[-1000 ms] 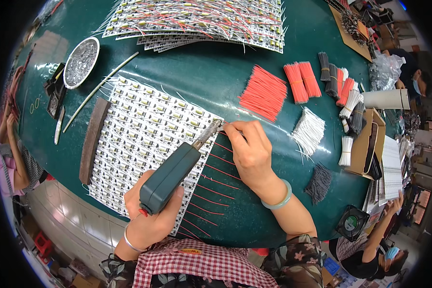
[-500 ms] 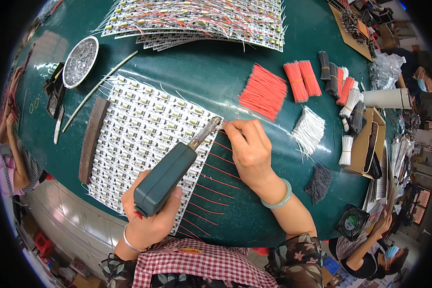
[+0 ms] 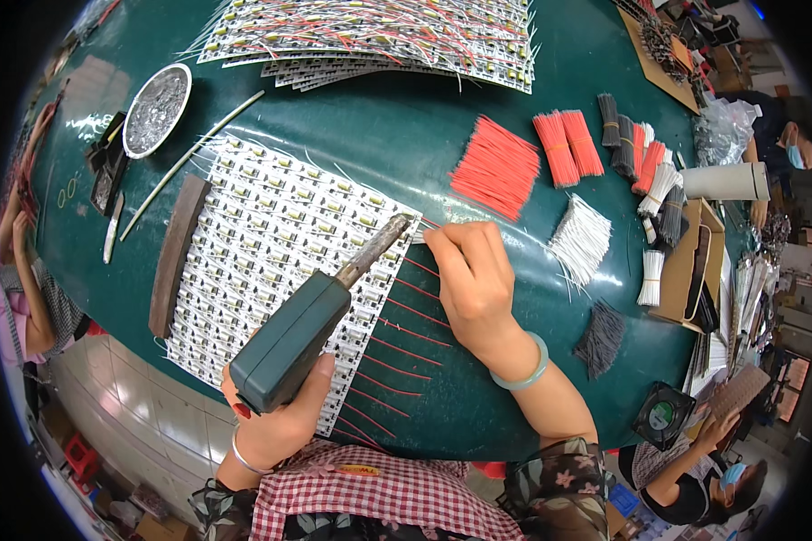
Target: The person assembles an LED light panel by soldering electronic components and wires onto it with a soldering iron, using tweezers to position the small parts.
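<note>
My left hand (image 3: 284, 410) is wrapped round a dark green soldering gun (image 3: 293, 338). Its stained metal barrel points up and right, with the tip over the upper right corner of a white circuit board sheet (image 3: 244, 288) bearing rows of small parts and white wires. Just off that corner my right hand (image 3: 471, 275) is closed in a pinch. A thin pale end shows at its fingertips and a red wire runs close by; what exactly it grips is too small to tell. Several red wires (image 3: 408, 371) stick out from the sheet's right edge.
A dark bar (image 3: 177, 257) lies along the sheet's left edge, near a bowl of metallic scraps (image 3: 157, 110). Wired sheets (image 3: 370, 41) are stacked at the back. Red wires (image 3: 496, 167), white wires (image 3: 582, 239) and black wires (image 3: 602, 338) lie right, beside a small fan (image 3: 663, 417).
The soldering gun has drawn back a little down and left, its tip shifting left along the sheet's corner. My right hand has barely moved, still pinched.
</note>
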A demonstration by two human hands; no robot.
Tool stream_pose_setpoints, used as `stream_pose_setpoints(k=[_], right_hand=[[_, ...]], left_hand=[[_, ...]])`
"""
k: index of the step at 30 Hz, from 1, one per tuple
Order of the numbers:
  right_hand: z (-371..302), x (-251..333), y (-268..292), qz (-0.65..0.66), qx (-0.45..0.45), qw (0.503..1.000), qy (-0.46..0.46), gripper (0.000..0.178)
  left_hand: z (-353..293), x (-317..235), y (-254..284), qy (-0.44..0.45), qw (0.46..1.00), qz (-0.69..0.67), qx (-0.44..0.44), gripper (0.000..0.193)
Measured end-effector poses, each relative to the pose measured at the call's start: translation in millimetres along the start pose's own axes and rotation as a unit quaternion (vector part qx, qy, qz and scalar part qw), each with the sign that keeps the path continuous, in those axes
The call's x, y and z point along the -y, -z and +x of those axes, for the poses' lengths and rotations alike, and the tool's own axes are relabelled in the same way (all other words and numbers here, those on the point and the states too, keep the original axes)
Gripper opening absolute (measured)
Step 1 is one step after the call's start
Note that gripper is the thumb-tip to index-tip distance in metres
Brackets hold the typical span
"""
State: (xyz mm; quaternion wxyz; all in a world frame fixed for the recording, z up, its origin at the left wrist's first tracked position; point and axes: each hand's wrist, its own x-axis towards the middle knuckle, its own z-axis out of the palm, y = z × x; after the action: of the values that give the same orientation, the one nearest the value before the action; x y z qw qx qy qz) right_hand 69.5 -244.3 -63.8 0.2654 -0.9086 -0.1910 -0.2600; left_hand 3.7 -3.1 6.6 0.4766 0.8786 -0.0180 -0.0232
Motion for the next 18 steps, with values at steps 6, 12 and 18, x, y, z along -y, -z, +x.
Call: stream_pose_setpoints(k=[6,12,18], right_hand=[[-10,7,3,0.018,0.003,1.0,0.005,0.032],[-14,5,-1,0.014,0.013,1.0,-0.006,0.031],[-13,7,0,0.011,0.018,1.0,0.0,0.031]], left_hand=[[-6,1,3,0.048,0.999,-0.001,0.007,0.016],[6,1,2,-0.002,0.998,-0.06,0.028,0.019],[8,-2,0,0.024,0.996,-0.081,0.038,0.018]])
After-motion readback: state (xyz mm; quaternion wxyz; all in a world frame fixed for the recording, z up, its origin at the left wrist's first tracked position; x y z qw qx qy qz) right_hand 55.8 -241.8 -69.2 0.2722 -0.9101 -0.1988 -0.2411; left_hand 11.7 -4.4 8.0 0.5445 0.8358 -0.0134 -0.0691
